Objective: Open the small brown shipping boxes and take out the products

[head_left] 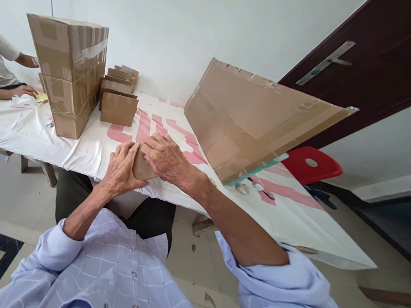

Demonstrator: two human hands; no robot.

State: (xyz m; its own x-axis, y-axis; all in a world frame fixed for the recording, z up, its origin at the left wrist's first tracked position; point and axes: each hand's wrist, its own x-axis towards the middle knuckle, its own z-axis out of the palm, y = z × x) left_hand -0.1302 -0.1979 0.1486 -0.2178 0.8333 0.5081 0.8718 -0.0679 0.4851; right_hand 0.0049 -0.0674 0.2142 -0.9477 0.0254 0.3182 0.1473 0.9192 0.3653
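Observation:
Both of my hands are on a small brown cardboard box [143, 167] at the front edge of the cloth-covered table. My left hand [121, 166] wraps round the box's left side, with the thumb along its lower edge. From the right, my right hand [165, 157] lies over the box's top and far side with its fingers bent against it. Part of the box is hidden under my fingers. Beyond it stands a small open cardboard box [118, 109], with more small boxes [117, 85] behind it.
Taped cartons [68, 75] are stacked at the left. A large cardboard sheet [259, 120] leans over the table's right part, near a roll of tape [242, 189] and a red stool [314, 166]. Across the table at far left, a co-worker's hand [24, 91] rests by yellow paper.

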